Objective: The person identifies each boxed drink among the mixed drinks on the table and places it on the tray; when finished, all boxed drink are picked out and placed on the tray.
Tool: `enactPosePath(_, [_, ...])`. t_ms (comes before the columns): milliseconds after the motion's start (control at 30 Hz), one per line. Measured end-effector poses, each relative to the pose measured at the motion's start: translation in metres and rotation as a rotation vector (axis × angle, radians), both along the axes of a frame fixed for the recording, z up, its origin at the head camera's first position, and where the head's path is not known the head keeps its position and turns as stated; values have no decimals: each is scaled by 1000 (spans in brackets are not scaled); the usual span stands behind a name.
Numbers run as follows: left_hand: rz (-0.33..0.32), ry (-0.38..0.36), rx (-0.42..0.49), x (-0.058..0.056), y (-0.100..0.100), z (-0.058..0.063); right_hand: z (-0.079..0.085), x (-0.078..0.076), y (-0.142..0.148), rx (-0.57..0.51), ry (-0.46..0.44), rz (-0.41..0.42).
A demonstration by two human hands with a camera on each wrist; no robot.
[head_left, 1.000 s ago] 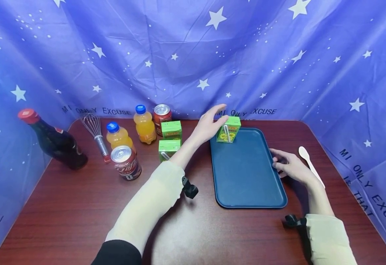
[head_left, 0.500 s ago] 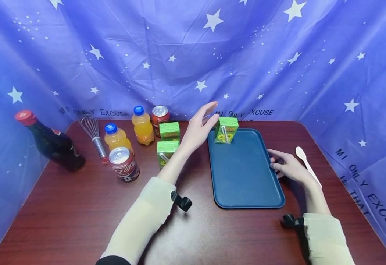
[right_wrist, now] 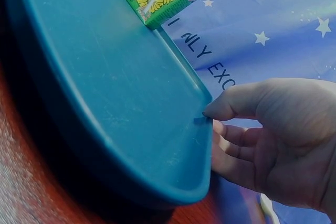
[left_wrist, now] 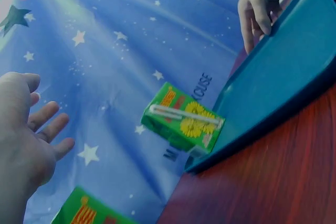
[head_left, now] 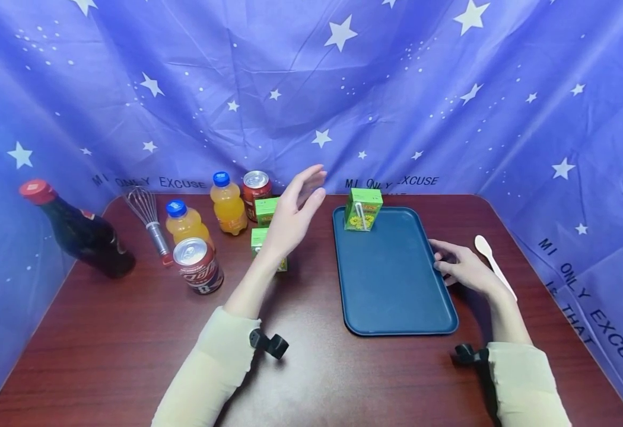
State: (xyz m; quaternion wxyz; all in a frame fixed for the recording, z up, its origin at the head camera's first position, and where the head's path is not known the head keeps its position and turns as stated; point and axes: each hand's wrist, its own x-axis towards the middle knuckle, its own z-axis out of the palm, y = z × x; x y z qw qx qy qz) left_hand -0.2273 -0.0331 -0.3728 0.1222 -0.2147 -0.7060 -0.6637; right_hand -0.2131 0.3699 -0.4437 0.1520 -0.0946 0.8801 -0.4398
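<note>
A green drink carton (head_left: 363, 210) with yellow flowers and a straw on its front stands upright in the far left corner of a dark blue tray (head_left: 397, 279). My left hand (head_left: 290, 222) is in the air left of the tray, fingers apart and holding nothing. It partly covers two more green cartons (head_left: 258, 238) in the head view. At the tray's right side, my right hand (head_left: 463, 267) grips the edge; in the right wrist view the thumb (right_wrist: 231, 103) lies on the rim and the other fingers curl against the outer side.
Left of the cartons stand two orange juice bottles (head_left: 229, 204) with blue caps and two soda cans (head_left: 198, 267). A whisk (head_left: 153, 228) and a dark red-capped bottle (head_left: 84, 231) are farther left. A white spoon (head_left: 495, 264) lies right of my right hand. Starry curtains surround the table.
My left hand has drawn away from the carton on the tray and moved left, over the other cartons. The carton stays on the tray, and my right hand keeps its hold on the edge.
</note>
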Motion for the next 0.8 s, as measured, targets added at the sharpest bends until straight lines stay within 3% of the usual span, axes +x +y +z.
enactPosePath(267, [94,-17,-36,14,-33,-7,-1,-1,1,16,1,-6])
enactPosePath(633, [174,-8,-107,30,-62,-18,0,1,-1,35,0,-11])
enactPosePath(800, [172,-32,-102,35,-71,-24,0,1,0,37,15,-5])
